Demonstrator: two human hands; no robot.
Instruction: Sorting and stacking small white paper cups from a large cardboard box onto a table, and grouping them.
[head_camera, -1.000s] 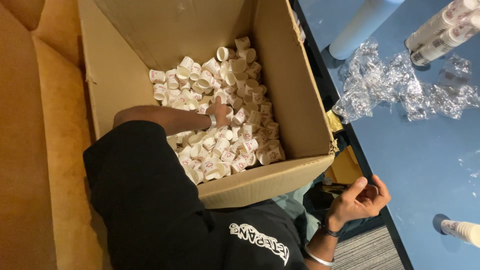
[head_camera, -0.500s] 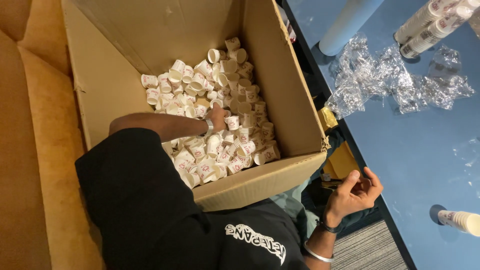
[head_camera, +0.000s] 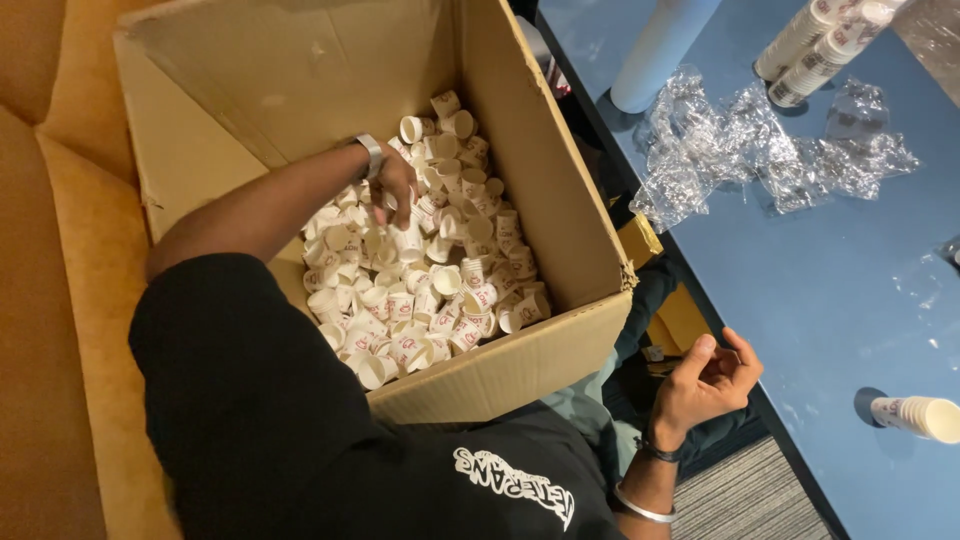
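While the left hand (head_camera: 393, 186) grasps small white paper cups (head_camera: 420, 290) inside the brown cardboard box (head_camera: 560, 230), the right hand (head_camera: 708, 378), lower right, curls empty.

— What's that box (head_camera: 560, 250) made of?

— Plain brown corrugated cardboard, matt and a bit rough at the torn edge. The little cups (head_camera: 420, 290) under my left hand (head_camera: 395, 185) are smooth white paper.

— And at upper right?

— Crinkled clear plastic wrap (head_camera: 760, 150), glossy, on a smooth blue tabletop (head_camera: 850, 300). My sleeve (head_camera: 250, 400) is matt black cloth.
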